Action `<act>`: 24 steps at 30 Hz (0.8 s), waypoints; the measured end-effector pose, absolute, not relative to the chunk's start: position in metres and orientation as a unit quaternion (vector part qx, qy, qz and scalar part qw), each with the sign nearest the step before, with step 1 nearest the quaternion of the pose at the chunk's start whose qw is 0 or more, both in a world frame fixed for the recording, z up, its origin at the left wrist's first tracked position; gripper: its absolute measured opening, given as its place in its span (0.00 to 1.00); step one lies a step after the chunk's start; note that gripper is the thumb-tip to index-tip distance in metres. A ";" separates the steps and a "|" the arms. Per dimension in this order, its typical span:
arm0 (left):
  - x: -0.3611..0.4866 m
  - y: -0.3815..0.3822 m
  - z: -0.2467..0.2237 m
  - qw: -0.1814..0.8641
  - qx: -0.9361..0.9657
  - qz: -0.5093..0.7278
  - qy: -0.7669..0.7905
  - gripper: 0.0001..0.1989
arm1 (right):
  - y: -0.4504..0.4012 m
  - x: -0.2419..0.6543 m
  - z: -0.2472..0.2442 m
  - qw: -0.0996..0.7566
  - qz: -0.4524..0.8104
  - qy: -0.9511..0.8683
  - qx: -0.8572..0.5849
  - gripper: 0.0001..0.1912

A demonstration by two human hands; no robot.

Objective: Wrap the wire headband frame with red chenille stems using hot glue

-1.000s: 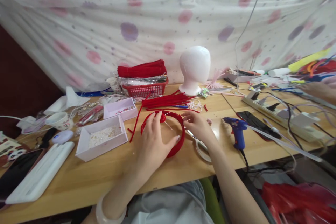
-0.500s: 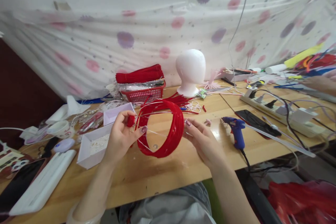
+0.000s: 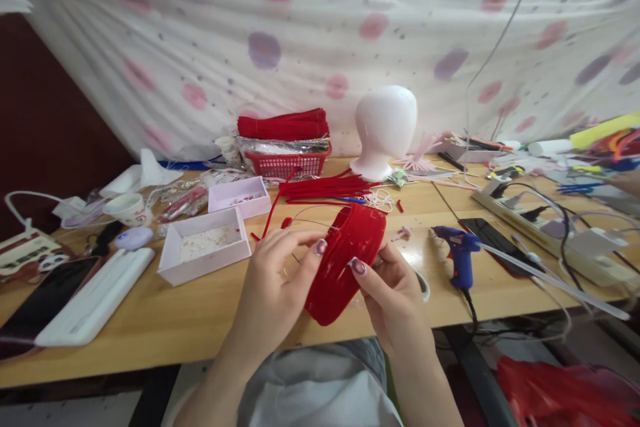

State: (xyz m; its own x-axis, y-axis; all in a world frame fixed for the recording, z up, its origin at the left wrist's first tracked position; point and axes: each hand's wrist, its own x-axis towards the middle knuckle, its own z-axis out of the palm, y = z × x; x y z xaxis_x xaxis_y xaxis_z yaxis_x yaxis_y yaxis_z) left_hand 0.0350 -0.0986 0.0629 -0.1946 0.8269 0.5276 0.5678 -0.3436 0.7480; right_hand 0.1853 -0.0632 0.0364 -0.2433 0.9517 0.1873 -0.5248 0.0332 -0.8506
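A wide red hoop (image 3: 340, 273), apparently made of fuzzy chenille strips, is held tilted above the table's front, its outer side facing me. My left hand (image 3: 280, 280) is closed at the hoop's left edge, the thumb lying against it. On the other edge, my right hand (image 3: 395, 297) grips the band between its thumb and the fingers behind. A thin wire runs from the hoop near my left fingers, and a small red piece (image 3: 287, 221) shows beside it. Behind the hoop lies a bundle of red chenille stems (image 3: 325, 188).
Left stand a box of white beads (image 3: 205, 267) and a smaller box (image 3: 240, 195). Behind are a red basket (image 3: 287, 163) and a white foam head (image 3: 385, 127). A blue glue gun (image 3: 463, 253), phone (image 3: 495, 243) and power strip (image 3: 550, 230) lie right. Another person's hand (image 3: 625, 180) shows far right.
The hoop has turned from showing its opening to showing its outer side, and sits lower. My left hand has moved right, closer to my right hand. The view has shifted left.
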 end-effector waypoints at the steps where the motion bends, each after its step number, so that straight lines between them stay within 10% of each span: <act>1: 0.040 -0.101 0.063 0.114 0.626 0.533 0.558 0.07 | -0.066 0.185 0.037 0.564 0.653 -0.447 -0.236 0.11; 24: 0.033 -0.115 0.062 0.238 0.528 0.577 0.576 0.05 | -0.069 0.180 0.018 0.540 0.611 -0.525 -0.244 0.11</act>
State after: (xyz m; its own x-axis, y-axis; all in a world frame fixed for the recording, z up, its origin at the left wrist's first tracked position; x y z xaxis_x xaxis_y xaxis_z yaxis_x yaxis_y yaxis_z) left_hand 0.0331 -0.1151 0.0620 -0.3294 0.8829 0.3346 0.3337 -0.2226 0.9160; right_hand 0.1796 -0.0687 0.0176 -0.2966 0.9162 0.2695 -0.4037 0.1354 -0.9048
